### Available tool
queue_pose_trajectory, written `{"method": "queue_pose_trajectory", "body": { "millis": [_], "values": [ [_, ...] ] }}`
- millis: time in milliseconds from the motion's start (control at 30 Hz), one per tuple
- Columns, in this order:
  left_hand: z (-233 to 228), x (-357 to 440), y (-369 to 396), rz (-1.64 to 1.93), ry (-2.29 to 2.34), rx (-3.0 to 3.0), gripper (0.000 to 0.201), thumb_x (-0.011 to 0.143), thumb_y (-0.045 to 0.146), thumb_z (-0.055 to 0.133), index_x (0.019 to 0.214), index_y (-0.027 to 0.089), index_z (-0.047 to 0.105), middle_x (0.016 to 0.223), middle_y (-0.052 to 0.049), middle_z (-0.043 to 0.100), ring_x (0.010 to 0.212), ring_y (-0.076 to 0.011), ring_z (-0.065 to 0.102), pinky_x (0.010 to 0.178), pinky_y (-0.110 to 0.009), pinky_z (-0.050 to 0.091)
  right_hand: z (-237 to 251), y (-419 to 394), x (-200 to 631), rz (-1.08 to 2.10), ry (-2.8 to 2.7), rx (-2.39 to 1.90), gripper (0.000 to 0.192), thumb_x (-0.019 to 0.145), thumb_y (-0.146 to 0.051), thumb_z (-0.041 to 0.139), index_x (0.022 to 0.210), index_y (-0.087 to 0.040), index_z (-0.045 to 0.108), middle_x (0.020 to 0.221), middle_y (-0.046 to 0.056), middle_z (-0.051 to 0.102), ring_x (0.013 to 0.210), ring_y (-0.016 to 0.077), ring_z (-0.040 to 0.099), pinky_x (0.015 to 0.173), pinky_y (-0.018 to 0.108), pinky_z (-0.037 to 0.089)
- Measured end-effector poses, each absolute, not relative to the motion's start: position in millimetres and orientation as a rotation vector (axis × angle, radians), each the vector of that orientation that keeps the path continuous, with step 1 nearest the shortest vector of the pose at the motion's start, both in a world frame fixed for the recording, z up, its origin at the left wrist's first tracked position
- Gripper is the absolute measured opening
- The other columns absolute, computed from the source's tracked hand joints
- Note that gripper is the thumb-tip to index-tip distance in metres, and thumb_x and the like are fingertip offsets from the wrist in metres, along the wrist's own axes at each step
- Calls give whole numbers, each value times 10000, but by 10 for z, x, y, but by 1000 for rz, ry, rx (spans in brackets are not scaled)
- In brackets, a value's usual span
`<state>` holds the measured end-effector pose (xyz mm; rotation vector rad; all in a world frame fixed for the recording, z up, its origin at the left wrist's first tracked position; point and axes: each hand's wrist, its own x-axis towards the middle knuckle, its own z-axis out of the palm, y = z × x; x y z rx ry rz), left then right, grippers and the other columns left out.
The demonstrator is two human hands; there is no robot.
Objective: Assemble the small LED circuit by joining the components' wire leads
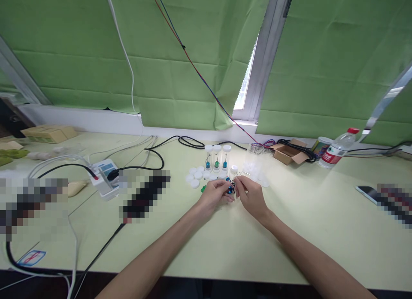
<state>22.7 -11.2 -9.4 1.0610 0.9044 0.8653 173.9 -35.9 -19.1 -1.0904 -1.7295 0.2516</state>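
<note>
My left hand (212, 196) pinches a small shiny blue ball-like piece (230, 190) between thumb and fingers. Facing it, my right hand (252, 197) has its fingertips pressed together at small dark bits beside that piece; what they grip is too small to name. Just beyond the hands, three clear vials (216, 159) with white caps stand upright in a row, holding blue or green pieces on thin stems. Several round white caps (195, 184) lie left of the hands, near a small green piece (203, 188). Clear plastic pieces (257, 174) are heaped behind my right hand.
An open cardboard box (289, 154), a can (322, 147) and a water bottle (339, 149) stand at the back right. A phone (368, 193) lies far right. On the left are a power strip (105, 179) and cables (161, 161) across the table (180, 256).
</note>
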Motion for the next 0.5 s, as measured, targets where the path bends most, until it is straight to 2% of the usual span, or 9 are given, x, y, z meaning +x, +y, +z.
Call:
{"method": "queue_pose_trajectory", "body": {
  "millis": [267,500],
  "values": [
    [-90,231,-127,942,859,1144,260,798,379,707,764,125,663,764,-69,689,585,-126,655,574,-232,539,-162,-391,1715,441,-1634,-1061,284,992,-305,436,788,-189,597,644,-10,566,486,108,528,532,242,445],
    [-156,242,-92,1047,888,1266,310,789,444,689,767,139,641,715,-40,675,563,-155,670,604,-288,569,-173,-402,1684,533,-1581,-1042,313,978,-334,462,746,-181,605,608,-11,554,454,101,509,481,234,447]
  ]
}}
